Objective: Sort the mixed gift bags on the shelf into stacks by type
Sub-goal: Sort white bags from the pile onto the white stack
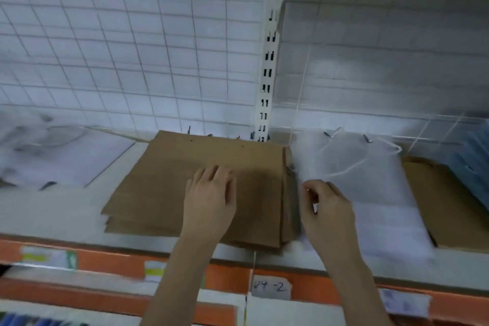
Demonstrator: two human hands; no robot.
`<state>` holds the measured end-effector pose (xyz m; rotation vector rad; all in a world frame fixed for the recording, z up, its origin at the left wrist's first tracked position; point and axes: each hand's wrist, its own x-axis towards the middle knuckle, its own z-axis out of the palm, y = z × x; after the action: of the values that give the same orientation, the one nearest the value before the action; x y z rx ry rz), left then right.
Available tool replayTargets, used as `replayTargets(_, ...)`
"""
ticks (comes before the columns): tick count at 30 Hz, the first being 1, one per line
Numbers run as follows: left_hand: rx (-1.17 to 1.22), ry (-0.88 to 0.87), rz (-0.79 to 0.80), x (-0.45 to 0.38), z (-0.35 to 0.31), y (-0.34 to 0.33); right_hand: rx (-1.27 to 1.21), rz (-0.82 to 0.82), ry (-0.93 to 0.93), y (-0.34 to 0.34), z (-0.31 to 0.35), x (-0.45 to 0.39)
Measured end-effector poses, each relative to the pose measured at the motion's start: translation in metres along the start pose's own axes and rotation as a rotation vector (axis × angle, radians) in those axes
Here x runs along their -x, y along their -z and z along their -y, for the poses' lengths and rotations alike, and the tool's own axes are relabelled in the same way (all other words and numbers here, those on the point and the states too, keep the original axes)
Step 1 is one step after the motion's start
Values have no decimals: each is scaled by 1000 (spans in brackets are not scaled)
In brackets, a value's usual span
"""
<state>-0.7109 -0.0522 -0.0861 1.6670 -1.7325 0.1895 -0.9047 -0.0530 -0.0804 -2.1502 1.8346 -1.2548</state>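
Head view, shelf: a pale shelf (66, 209) with an orange front edge (111, 262) carrying paper labels, one a handwritten tag (270, 287).
Back of shelf: a white wire grid (132, 47) and a slotted white upright post (267, 74).
Brown stack: a stack of flat brown paper bags (164, 180) lies in the middle of the shelf, its edges slightly fanned at the front left corner.
Left hand: the left hand (210, 193) rests palm down on top of the brown stack, fingers straight and slightly spread, pressing on the top bag.
White bags: a pile of flat white bags (370, 193) with thin white cord handles lies just right of the brown stack, touching its right edge.
Right hand: the right hand (326, 206) is over the left edge of the white pile, fingers curled with thumb and forefinger brought together; motion blur hides whether they pinch a bag edge or nothing, so I cannot tell.
Far right: another brown bag (449, 206) lies partly under the white pile, with a blue bag (473, 161) beyond it at the frame edge.
Far left: blurred white bags with dark handles (53, 151) lie flat on the shelf.
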Motion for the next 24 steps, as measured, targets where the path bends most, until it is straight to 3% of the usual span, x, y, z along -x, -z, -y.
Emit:
replayTargets(6,-60,103,-76,35,158,84,-125,51,83,-93,141,39)
replayTargets(12,-72,413,-27,83,298,172,-264,210,128,-183,263,76)
replayTargets(19,-68,551,-73,95,376,204,-227,360,140,-242,326,71)
replayTargets(24,-84,549,-89,68,403,204,-192,424,128,-281,341,31)
